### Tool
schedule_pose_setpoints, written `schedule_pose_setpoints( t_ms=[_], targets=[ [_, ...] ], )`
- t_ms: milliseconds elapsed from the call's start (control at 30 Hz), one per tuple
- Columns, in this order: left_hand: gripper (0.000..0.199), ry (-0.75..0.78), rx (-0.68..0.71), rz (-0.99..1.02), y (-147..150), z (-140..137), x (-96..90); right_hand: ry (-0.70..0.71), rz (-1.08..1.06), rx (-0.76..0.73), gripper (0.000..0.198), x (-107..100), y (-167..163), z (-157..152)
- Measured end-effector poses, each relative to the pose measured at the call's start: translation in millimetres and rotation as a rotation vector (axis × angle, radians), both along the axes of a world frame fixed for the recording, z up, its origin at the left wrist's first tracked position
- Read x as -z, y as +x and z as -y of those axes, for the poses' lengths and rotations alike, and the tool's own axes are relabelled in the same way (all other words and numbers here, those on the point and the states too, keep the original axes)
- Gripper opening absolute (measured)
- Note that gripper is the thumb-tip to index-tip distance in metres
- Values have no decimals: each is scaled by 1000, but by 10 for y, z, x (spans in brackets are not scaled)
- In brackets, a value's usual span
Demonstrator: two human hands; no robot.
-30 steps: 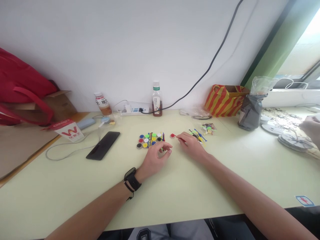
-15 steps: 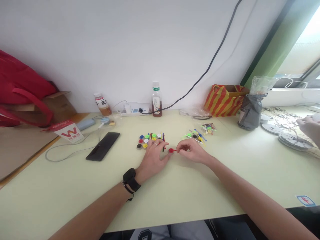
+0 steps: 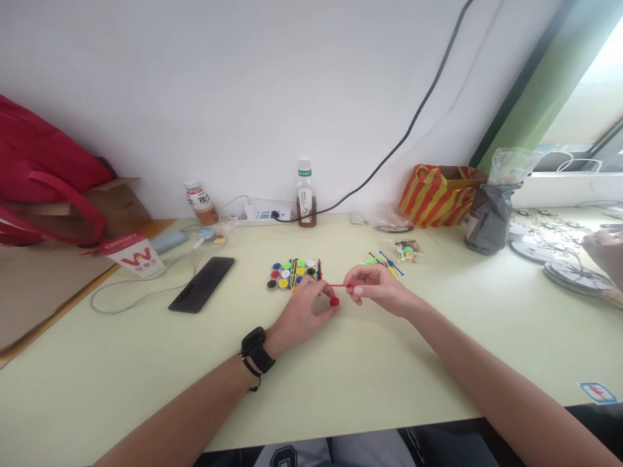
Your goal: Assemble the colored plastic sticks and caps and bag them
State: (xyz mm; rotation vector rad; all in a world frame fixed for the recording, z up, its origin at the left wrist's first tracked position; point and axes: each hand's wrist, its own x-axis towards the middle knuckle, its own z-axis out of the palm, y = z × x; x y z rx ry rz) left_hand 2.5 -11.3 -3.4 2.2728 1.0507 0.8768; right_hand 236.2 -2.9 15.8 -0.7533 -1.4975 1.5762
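Note:
My right hand (image 3: 377, 290) pinches a thin red plastic stick (image 3: 335, 285), which points left toward my left hand. My left hand (image 3: 309, 303) has its thumb and forefinger curled around a small red round piece (image 3: 334, 301), tilted just above or on the table. Beyond my left fingers lie several small coloured discs (image 3: 283, 284) in rows, with thin coloured sticks among them, partly hidden by that hand. A loose heap of coloured sticks (image 3: 388, 263) lies behind my right hand.
A black phone (image 3: 201, 285) and a red-and-white box (image 3: 139, 257) sit to the left. Along the wall stand a drink bottle (image 3: 305, 198), a power strip (image 3: 265, 213) and a striped bag (image 3: 435, 198). Another person's hand (image 3: 603, 248) is at the far right.
The red stick has come away from the red round piece and is raised slightly, lying more level in my right hand. My left thumb and forefinger now surround the round piece, which is tilted.

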Motion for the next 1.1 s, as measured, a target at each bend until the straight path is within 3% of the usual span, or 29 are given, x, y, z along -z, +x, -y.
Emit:
schedule_pose_setpoints(
  t_ms=[133,300,433,633,900,1100],
  targets=[
    [13,-92,-13,128,13,-8,-16,-53,-23,8,30,-47,29,13],
    [16,-224,47,257,22,-33,12,-3,24,73,31,-84,12,5],
    [24,-296,52,326,21,-53,52,-23,38,14,36,-83,-29,23],
    [34,-322,52,393,32,-56,45,104,233,1,31,-31,-51,62],
    [29,-330,84,397,63,-12,-44,176,302,-92,25,21,-83,109],
    [24,-309,108,366,56,-9,-43,232,377,-49,21,8,-105,126]
  ],
)
